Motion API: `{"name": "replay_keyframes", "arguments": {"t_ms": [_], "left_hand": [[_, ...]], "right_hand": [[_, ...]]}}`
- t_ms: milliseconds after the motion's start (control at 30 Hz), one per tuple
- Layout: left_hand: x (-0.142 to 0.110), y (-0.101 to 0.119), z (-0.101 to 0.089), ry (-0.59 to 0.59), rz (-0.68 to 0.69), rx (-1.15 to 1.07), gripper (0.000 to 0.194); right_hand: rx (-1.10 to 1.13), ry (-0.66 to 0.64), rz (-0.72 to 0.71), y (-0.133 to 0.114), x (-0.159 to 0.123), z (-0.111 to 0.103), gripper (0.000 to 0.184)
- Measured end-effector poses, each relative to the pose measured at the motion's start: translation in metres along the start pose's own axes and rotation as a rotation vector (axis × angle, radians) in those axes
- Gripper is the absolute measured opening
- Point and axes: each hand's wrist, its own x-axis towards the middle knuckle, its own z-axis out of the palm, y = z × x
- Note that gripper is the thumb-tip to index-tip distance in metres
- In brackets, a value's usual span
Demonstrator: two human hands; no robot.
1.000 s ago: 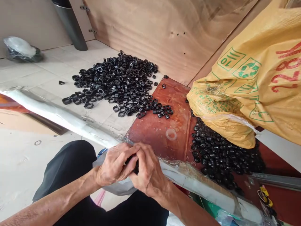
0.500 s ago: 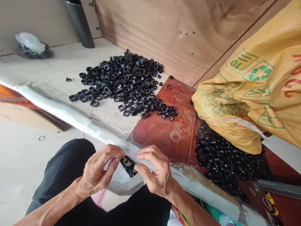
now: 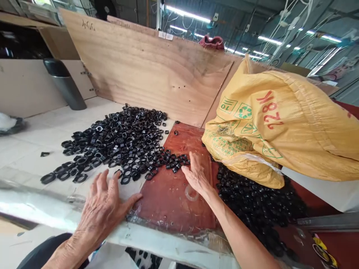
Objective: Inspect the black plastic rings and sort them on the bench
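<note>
A big heap of small black plastic rings [image 3: 117,140] lies on the pale table. My left hand [image 3: 105,205] is spread flat on the table at the heap's near edge, fingers stretched toward the closest rings. My right hand [image 3: 196,175] reaches out over the red-brown board [image 3: 168,198], fingers extended and touching the rings at the heap's right end. Neither hand holds anything. A second mass of black rings [image 3: 252,201] spills from under the yellow woven sack [image 3: 280,119] on the right.
A plywood sheet [image 3: 146,71] stands upright behind the heap, with a dark grey tube [image 3: 64,84] leaning at its left. A plastic-wrapped edge [image 3: 42,209] runs along the table's near side. A bag holding black rings [image 3: 140,257] sits below in my lap.
Both hands have let go of the plastic bag at my lap and reached forward onto the table to the heap of rings. The camera has tilted up.
</note>
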Motion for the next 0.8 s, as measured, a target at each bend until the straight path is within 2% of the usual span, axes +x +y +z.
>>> {"name": "replay_keyframes", "arguments": {"t_ms": [133, 233, 433, 600, 700, 800], "left_hand": [[0.005, 0.012, 0.021, -0.063, 0.064, -0.025, 0.097], [0.008, 0.022, 0.029, -0.095, 0.076, -0.010, 0.094], [0.009, 0.029, 0.034, -0.083, 0.210, -0.056, 0.088], [0.003, 0.027, 0.030, -0.106, 0.316, -0.169, 0.089], [-0.005, 0.025, 0.020, -0.142, 0.369, -0.259, 0.089], [-0.008, 0.021, 0.008, -0.156, 0.312, -0.328, 0.086]], "right_hand": [[0.050, -0.072, -0.116, -0.003, 0.028, 0.019, 0.058], [0.067, -0.070, -0.186, -0.014, 0.032, 0.024, 0.046], [0.104, -0.052, -0.285, -0.041, 0.004, 0.028, 0.039], [0.215, -0.133, -0.297, -0.046, -0.024, 0.029, 0.044], [0.329, -0.023, -0.303, -0.045, -0.032, 0.016, 0.040], [0.423, 0.107, -0.349, -0.046, -0.035, -0.006, 0.031]]}}
